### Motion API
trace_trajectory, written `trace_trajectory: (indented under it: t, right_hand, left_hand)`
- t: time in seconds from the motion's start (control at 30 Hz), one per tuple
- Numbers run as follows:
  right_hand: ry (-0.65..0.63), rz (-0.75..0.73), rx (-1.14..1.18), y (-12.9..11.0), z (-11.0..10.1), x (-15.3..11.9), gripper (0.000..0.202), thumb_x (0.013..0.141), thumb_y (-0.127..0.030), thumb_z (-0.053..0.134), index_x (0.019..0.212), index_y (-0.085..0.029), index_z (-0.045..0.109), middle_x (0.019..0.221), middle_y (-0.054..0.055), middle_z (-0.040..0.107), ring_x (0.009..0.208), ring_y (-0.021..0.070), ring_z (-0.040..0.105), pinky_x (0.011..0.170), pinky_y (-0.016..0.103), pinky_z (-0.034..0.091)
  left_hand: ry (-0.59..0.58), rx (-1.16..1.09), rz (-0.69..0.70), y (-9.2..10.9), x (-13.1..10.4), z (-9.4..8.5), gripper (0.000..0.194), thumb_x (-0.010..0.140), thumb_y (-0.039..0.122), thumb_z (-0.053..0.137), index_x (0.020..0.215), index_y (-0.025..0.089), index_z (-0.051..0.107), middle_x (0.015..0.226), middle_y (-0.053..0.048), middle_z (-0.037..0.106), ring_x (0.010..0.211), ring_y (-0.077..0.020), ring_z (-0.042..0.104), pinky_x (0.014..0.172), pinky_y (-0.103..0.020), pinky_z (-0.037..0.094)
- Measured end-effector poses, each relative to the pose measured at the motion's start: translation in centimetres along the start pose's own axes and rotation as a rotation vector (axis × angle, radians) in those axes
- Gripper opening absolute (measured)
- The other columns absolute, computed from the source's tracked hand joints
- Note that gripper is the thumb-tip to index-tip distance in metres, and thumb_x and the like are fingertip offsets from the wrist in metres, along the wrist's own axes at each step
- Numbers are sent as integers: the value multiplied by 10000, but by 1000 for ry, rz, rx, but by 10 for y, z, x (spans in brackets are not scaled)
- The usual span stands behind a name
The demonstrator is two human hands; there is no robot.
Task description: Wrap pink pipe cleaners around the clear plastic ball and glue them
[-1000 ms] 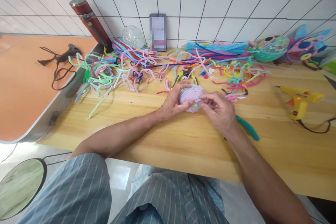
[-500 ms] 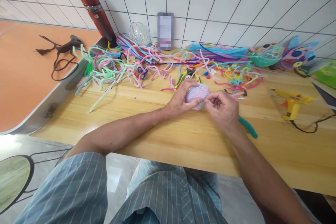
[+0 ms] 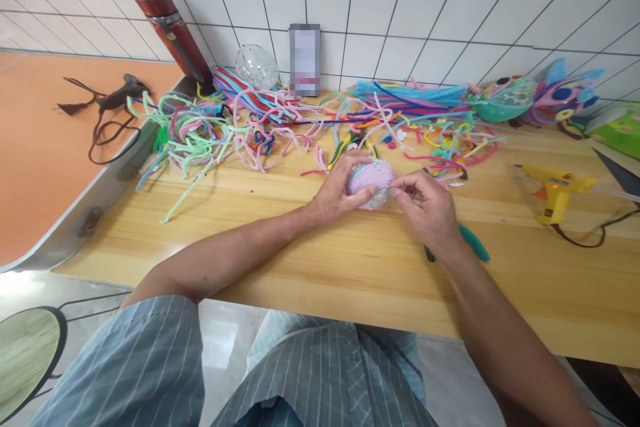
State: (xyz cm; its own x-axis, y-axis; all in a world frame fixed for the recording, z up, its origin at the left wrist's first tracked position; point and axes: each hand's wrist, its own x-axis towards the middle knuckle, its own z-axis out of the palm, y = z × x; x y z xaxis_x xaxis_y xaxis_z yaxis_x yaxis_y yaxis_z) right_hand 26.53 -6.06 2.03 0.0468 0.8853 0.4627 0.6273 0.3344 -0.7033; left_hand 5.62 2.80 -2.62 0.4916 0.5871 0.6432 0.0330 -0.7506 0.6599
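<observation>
1. Now the left hand (image 3: 337, 190) is cupped round the lilac-wrapped ball (image 3: 370, 180), thumb across its front and fingers over its far side, much as half a second ago.
2. The right hand (image 3: 426, 203) has thumb and forefinger pinched together at the ball's right edge; they probably grip the end of a lilac strand, though it is too small to be sure.
3. Compared with the previous picture, more of the clear patch (image 3: 379, 198) low on the ball shows between the two hands, and a black tip (image 3: 429, 253) has come into sight beneath the right wrist.
4. The ball is held just above or against the wooden table (image 3: 310, 267), directly between the hands; which of the two, I cannot tell.
5. A teal handle (image 3: 474, 242) sticks out to the right of the right wrist; well to the right of that hand lies a yellow glue gun (image 3: 559, 192) with an orange light lit.
6. Beyond the left hand, a phone (image 3: 305, 60) leans upright on the tiles, its screen blurred into blocks and unreadable.
7. Loose fuzzy stems (image 3: 200, 140) sprawl to the left of and beyond the left hand; a blue bundle (image 3: 417, 95) lies beyond the right hand.
</observation>
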Motion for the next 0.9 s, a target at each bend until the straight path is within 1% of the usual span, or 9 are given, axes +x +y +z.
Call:
trace_trajectory:
  t: [0.1,0.27,0.33,0.43,0.6,0.73,0.9]
  right_hand:
    - [-8,-28,-19,1,1,0,77,938,-317,676,919,-265,731,814,17,691,749,185,628,693,329,516]
    - [-8,-54,-21,2,3,-1,74,946,-296,660,914,-262,717,807,8,678,743,175,627,690,319,520]
    - [-8,-20,5,3,3,-2,71,940,-314,670,921,-263,716,819,9,696,754,178,638,706,327,529]
    - [-15,82,65,6,3,-3,100,916,-358,702,936,-263,721,840,8,735,753,178,648,723,335,532]
    - [-12,235,185,12,5,-4,157,870,-397,766,932,-260,720,810,-10,730,736,167,646,715,328,516]
    - [9,284,267,14,7,-3,181,839,-403,809,894,-263,708,791,-15,714,721,160,628,698,320,511]
    - [12,309,307,13,7,-2,213,811,-424,837,877,-270,705,777,-15,698,715,162,620,677,317,520]
  left_hand:
    - [16,-18,-1,0,0,0,518,1028,520,656,1412,203,514,1465,-185,613,1452,-290,573,1246,-489,443]
    - [30,-40,-16,1,-1,1,509,1021,519,672,1401,218,514,1466,-181,605,1458,-292,567,1250,-501,448]
    - [35,-48,-21,1,-1,1,514,1018,525,674,1400,222,512,1456,-178,607,1452,-294,571,1246,-504,454]
    - [35,-61,-31,1,-1,2,515,1014,531,679,1398,233,511,1454,-169,609,1450,-294,573,1246,-505,454]
    - [30,-68,-23,0,-1,2,506,1014,516,683,1392,224,518,1451,-172,613,1442,-291,576,1245,-497,453]
    - [22,-74,-33,0,-1,1,516,1013,526,679,1394,220,514,1457,-177,605,1449,-295,570,1246,-494,451]
    - [8,-70,-64,3,-1,-1,522,1019,539,663,1400,214,513,1474,-174,599,1466,-296,559,1254,-486,439]
